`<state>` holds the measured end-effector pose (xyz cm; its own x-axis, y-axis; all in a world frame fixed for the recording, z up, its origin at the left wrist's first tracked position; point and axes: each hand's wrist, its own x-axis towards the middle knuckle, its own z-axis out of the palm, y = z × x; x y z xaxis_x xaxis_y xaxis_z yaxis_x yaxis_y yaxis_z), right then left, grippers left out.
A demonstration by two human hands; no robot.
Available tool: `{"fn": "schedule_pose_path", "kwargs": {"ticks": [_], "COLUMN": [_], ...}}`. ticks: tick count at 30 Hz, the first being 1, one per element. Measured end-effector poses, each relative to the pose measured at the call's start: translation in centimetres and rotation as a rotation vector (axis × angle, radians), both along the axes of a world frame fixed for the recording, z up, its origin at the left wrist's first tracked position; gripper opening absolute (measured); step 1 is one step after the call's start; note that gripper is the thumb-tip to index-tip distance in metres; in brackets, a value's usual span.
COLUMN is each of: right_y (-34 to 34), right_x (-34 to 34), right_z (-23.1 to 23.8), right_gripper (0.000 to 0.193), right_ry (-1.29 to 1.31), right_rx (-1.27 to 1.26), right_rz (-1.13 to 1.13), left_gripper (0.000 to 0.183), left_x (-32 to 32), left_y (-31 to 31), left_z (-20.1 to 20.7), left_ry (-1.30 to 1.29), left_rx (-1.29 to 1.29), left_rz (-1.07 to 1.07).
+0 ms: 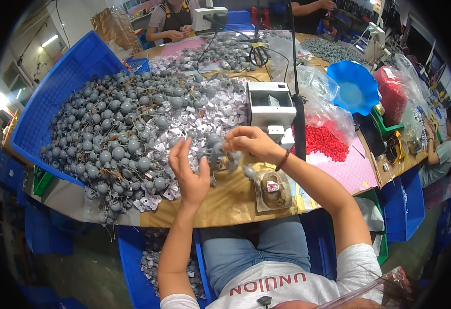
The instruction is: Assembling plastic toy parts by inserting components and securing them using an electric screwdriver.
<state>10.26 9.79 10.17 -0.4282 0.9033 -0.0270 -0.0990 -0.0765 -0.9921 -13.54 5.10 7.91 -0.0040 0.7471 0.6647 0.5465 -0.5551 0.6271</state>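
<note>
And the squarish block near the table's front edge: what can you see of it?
The block looks tan, its material unclear, with a rounded brownish hollow where a small white piece with red on it sits. It lies flat on the golden tabletop; the left hand and right hand are clear of it.

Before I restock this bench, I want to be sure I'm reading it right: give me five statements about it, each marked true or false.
1. The left hand is clenched in a fist. False: the left hand is open, fingers raised.
2. A bracelet circles the wrist of the right hand. True.
3. The blue bowl is left of the heaped grey balls. False: the blue bowl is to their right.
4. Red pieces lie right of the white machine. True.
5. The brown block has a bare hollow. False: a small white-and-red piece sits inside.
</note>
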Motion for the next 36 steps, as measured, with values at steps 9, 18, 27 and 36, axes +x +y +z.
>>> {"fn": "schedule_pose_path", "kwargs": {"ticks": [9, 18, 27, 36], "right_y": [-4.7, -6.9, -7.7, -14.9], "right_x": [0.7, 4.6, 2.2, 3.0], "right_z": [2.3, -0.5, -5.3, 1.5], "right_gripper": [0.033, 0.028, 0.013, 0.020], "right_ry": [-0.057, -0.603, -0.941, -0.361], "right_rx": [-0.101, 0.422, 0.842, 0.717], "right_rz": [0.162, -0.188, 0.055, 0.122], "left_gripper": [0.094, 0.061, 0.017, 0.075], "left_x": [3.3, 5.1, 4.4, 4.3], "left_y": [-0.7, -2.0, -1.3, -5.3], "left_z": [-1.6, -4.3, -2.2, -2.5], "left_ry": [0.254, 0.118, 0.103, -0.372], "left_rx": [-0.291, -0.341, -0.539, -0.550], "left_rz": [-0.326, -0.217, -0.212, -0.779]}}
